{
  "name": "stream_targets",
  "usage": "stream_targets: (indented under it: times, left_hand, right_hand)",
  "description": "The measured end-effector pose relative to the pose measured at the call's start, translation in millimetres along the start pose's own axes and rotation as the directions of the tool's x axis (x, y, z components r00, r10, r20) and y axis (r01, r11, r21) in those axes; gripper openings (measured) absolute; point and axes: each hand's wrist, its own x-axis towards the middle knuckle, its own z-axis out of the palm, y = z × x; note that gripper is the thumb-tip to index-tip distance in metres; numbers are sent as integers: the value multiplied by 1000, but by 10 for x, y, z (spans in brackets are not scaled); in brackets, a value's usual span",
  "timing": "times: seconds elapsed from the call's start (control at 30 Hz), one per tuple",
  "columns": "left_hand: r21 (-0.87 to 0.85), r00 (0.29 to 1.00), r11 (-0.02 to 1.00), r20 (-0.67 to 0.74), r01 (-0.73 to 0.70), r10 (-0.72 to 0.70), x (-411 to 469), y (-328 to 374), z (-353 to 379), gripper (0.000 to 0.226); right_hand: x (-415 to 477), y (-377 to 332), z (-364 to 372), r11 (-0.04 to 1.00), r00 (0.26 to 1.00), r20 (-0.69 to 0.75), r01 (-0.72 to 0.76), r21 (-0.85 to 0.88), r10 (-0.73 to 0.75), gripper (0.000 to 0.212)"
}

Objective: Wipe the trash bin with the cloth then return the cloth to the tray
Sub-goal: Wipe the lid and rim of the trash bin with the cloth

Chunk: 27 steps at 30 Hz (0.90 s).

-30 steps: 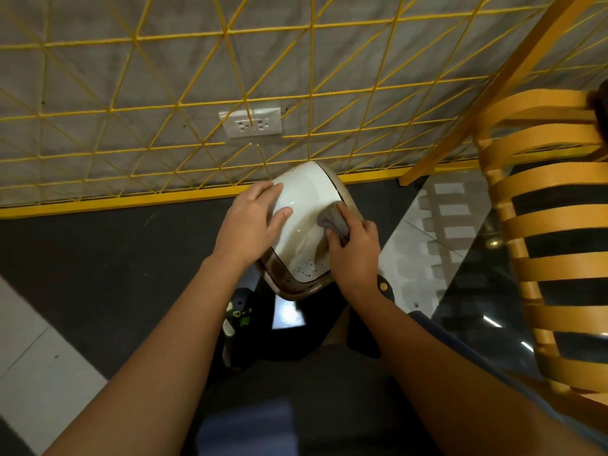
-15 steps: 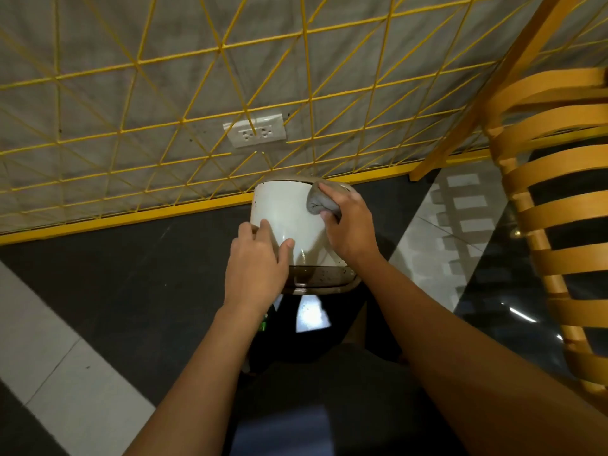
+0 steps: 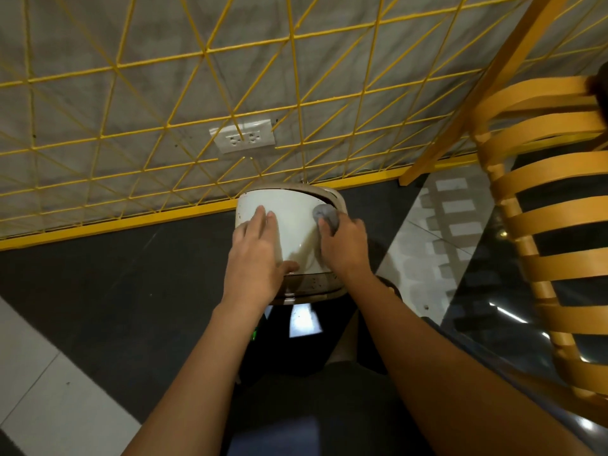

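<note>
Wall (image 3: 82,93) behind a yellow wire grid (image 3: 204,54) fills the upper view, with dark floor (image 3: 98,274) beneath it and a slatted wooden chair (image 3: 543,225) at the right. The white trash bin (image 3: 296,222) is low at the foot of the grid, between both hands. The left hand (image 3: 253,258) lies on the bin's side with fingers fairly straight and flat, thumb on the near face, steadying it. The right hand (image 3: 345,248) presses against the bin's right side, its fingers bunched round the small grey cloth (image 3: 325,215) near the brown rim. Wiping looks to be under way; how much of the surface is done cannot be told. The tray is not in view, so returning the cloth remains.
</note>
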Motion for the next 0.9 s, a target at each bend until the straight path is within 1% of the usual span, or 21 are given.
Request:
stream_targets:
  times: [0.03,0.1,0.13,0.17,0.2,0.23,0.3,0.37,0.43,0.47,0.5,0.57,0.6,0.67,0.73,0.8,0.83,0.9]
  left_hand:
    - [5,1000,1000,-2,-4,4,5,3,4,85]
    - [4,1000,1000,-21,-17,17,17,3,3,76]
    - [-1,999,1000,-37,-23,23,23,-1,7,70]
    - [-4,998,1000,-50,-27,27,26,-6,12,66]
    - [-4,998,1000,-55,-28,28,22,-7,17,66]
    - [0,998,1000,-53,-29,29,16,-9,18,67]
    - [8,999,999,-42,-31,32,15,-12,13,76]
    - [6,999,1000,-27,-31,31,13,-9,4,85]
    - [7,999,999,-31,-39,39,16,-8,-3,88]
    - [13,998,999,-37,-45,45,22,-12,-4,88]
    - [20,998,998,-41,-54,55,27,-17,-6,87]
    - [24,996,997,-51,-74,75,38,-29,-1,83]
    - [21,996,997,-52,-77,78,35,-31,1,81]
    - [5,997,998,-45,-70,70,20,-19,-3,84]
    - [-12,998,998,-41,-58,57,3,-5,-14,89]
    - [-11,998,998,-41,-57,56,2,5,-21,89]
    - [-8,997,998,-45,-58,58,4,4,-22,89]
    - [4,997,998,-46,-63,63,8,7,-24,88]
  right_hand:
    - [-39,-33,45,1000,999,-32,29,-11,-29,41]
    - [-180,-115,160,981,980,-68,184,-60,-188,36]
    - [-257,-146,230,962,959,-72,270,-49,-273,36]
    - [-313,-169,287,949,946,-82,314,-17,-314,37]
    - [-330,-171,318,949,944,-100,314,-4,-313,38]
    - [-299,-152,326,959,951,-122,283,-16,-283,39]
    - [-150,-74,280,986,975,-148,160,-35,-164,36]
    - [-8,-9,189,999,989,-147,22,34,-17,31]
    - [54,2,159,998,989,-141,-28,59,36,28]
    - [44,-21,171,998,988,-155,-17,60,26,28]
    - [21,-58,191,997,984,-180,25,70,-12,30]
    - [-47,-126,253,986,969,-213,147,81,-127,34]
    - [-78,-144,278,981,965,-208,177,77,-158,36]
    - [-69,-131,269,990,977,-182,125,66,-111,38]
    - [7,-94,193,999,987,-163,17,39,-10,31]
    - [72,-73,127,999,988,-151,-32,30,37,28]
    - [80,-90,119,999,989,-146,-12,30,16,30]
    - [75,-129,146,995,985,-140,101,13,-98,34]
